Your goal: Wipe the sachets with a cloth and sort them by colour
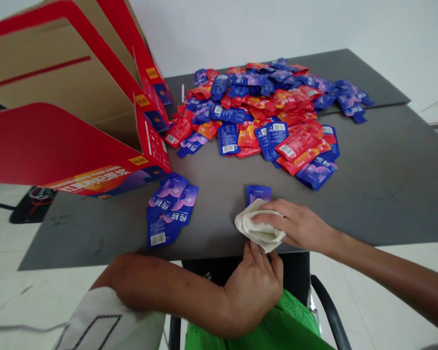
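Observation:
A folded white cloth is gripped in my right hand, whose fingers press on its top and side. Partly under the cloth lies a blue and purple pouch; only its far end shows. My left hand is closed at the table's near edge, its fingertips right against the cloth's lower side. What those fingers pinch is hidden. Left of the hands, several blue pouches overlap in a small stack on the grey table.
A large heap of red and blue pouches covers the table's far middle. Open red cardboard boxes stand at the left, flaps raised. A small pale stick-like item is by the heap. A chair armrest is at lower right.

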